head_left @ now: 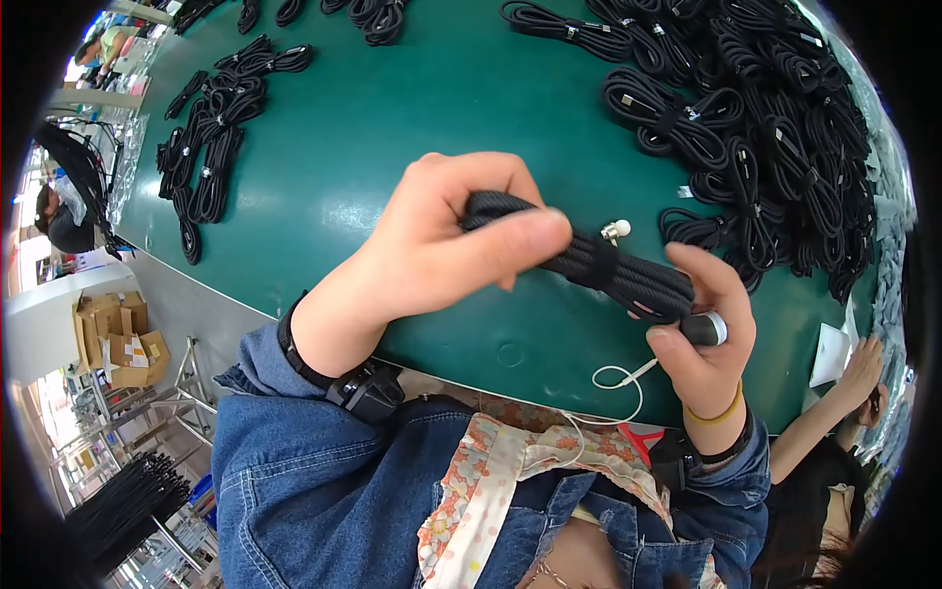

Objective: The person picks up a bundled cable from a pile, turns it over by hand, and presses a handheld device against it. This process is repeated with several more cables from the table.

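A coiled black braided cable (638, 280) is held between my two hands over the green table, with a black strap around its middle. My left hand (432, 240) is closed around the left end of the coil, the thumb lying along its top. At the other end, the fingers of my right hand (714, 368) curl about the coil and a dark cylindrical piece with a silver rim (705, 328). A white-and-metal earbud (616, 231) lies on the table just behind the coil. Near my right wrist, a thin white cord (643, 371) loops over the table's near edge.
Many bundled black cables (765, 128) are heaped at the right. Smaller groups of cable bundles (211, 128) lie at the far left of the green table (442, 108). Another person's hand (862, 371) is by a white paper at the right. Cardboard boxes (123, 334) stand beyond the left edge.
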`<state>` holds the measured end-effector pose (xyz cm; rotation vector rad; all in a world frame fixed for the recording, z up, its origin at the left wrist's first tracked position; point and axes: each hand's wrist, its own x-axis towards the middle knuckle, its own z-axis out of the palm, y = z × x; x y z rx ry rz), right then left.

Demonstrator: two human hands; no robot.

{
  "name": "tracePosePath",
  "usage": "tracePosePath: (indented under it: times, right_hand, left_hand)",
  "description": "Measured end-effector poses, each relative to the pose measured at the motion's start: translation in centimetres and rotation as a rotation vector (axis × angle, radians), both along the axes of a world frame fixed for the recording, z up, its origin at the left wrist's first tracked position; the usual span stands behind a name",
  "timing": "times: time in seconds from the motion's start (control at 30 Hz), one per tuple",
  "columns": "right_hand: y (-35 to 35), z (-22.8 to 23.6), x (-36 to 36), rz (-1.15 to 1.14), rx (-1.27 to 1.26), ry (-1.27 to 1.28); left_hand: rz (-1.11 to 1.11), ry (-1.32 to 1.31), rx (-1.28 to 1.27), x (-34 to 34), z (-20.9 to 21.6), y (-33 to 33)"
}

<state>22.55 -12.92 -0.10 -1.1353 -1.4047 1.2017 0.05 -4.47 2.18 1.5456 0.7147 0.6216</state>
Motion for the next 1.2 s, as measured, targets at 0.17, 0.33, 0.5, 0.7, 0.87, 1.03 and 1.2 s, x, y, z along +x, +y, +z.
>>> tracePosePath:
  times: [0.17,0.33,0.5,0.7,0.87,1.03,1.2]
  right_hand:
    - [0.2,-0.4,0.3,0.013,0.056,-0.039]
    - [0.2,0.0,0.0,-0.009,0.005,0.010]
    - [0.2,0.3,-0.1,-0.036,-0.083,0.053]
    - [0.6,1.1,-1.1,-0.060,-0.170,0.187]
    - [0.9,1.6,0.1,0.178,-0.477,-0.018]
    - [0.8,1.6,0.8,0.046,-0.612,0.195]
    - [2.3,3.6,0.1,-0.337,-0.198,0.774]
  left_hand:
    - [0.125,-0.158,-0.295,1.0,-0.6,-0.4]
    - [0.054,-0.101,-0.392,0.9,-0.7,-0.1]
    - [0.005,-0.069,-0.441,0.8,-1.2,0.4]
    - [0.027,0.040,-0.403,0.7,-0.7,0.5]
    - [0.083,0.061,-0.289,-0.1,-1.3,1.3]
    - [0.406,-0.014,-0.125,-1.4,-1.9,2.9]
    - [0.498,-0.008,-0.077,-1.4,-2.4,3.4]
